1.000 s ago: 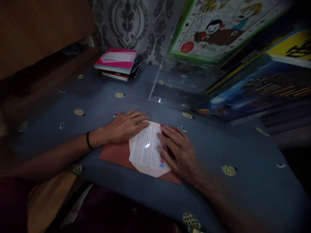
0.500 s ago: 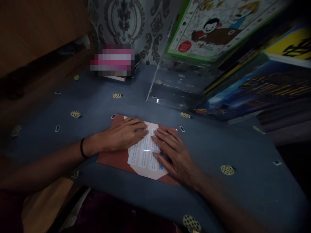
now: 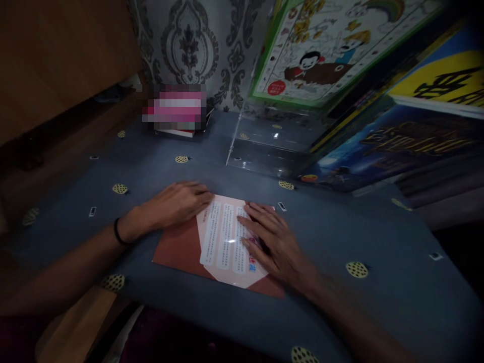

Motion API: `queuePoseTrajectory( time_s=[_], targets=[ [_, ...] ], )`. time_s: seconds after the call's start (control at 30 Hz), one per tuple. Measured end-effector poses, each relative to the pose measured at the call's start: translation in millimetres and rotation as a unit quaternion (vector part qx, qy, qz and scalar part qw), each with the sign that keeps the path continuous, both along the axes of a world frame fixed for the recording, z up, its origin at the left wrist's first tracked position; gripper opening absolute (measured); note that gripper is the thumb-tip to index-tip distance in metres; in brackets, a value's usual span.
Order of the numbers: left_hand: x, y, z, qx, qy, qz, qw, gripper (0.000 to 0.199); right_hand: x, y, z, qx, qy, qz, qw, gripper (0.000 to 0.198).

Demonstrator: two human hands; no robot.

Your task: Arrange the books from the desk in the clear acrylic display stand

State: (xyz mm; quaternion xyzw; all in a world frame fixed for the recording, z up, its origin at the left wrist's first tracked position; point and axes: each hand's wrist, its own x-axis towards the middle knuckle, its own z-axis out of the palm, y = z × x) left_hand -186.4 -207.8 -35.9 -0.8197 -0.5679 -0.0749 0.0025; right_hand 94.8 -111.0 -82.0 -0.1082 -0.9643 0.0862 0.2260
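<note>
Loosely, the left hand, fingers together, and right hand, fingers apart, are resting unclenched on a card.

Thin black band round left wrist, bare forearms, dark maroon clothing

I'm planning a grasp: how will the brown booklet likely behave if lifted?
The booklet is probably light and may flex, as its near edge looks thin. Its surface may be slippery: a glare shows on it. Lying flat, it seems unlikely to tip or roll.
</note>
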Motion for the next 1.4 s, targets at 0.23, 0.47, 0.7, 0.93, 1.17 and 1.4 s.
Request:
queuePoseTrajectory(
  time_s=[0.23,0.47,0.7,0.93,1.17,1.4],
  targets=[
    [8.6,-13.4,10.4,-0.116,-0.102,-0.061,0.986,0.075,1.9,1.7,1.2,0.035,-0.039,-0.03,0.998,0.042],
    [43.2,-30.1,7.1,-0.205,-0.118,-0.158,0.959,0.089,1.4,3.3,2.0,0.047,-0.042,-0.054,0.997,0.042],
    [22.2,-26.9,23.0,-0.216,-0.084,-0.132,0.964,0.072,4.3,10.3,19.7,0.07,0.005,-0.079,0.994,0.031],
    [-10.8,-20.0,15.9,-0.143,-0.054,-0.062,0.986,0.064,5.6,-10.6,33.7,-0.01,0.086,0.002,0.996,0.02],
    [-6.3,-11.8,3.2,-0.053,-0.084,0.0,0.995,0.035,-1.3,-26.3,34.5,-0.053,0.11,0.03,0.992,0.024],
    [-6.2,-7.1,-6.7,-0.011,-0.098,0.015,0.995,0.035,-1.7,-38.2,33.5,-0.072,0.13,0.054,0.987,0.022]
  ],
)
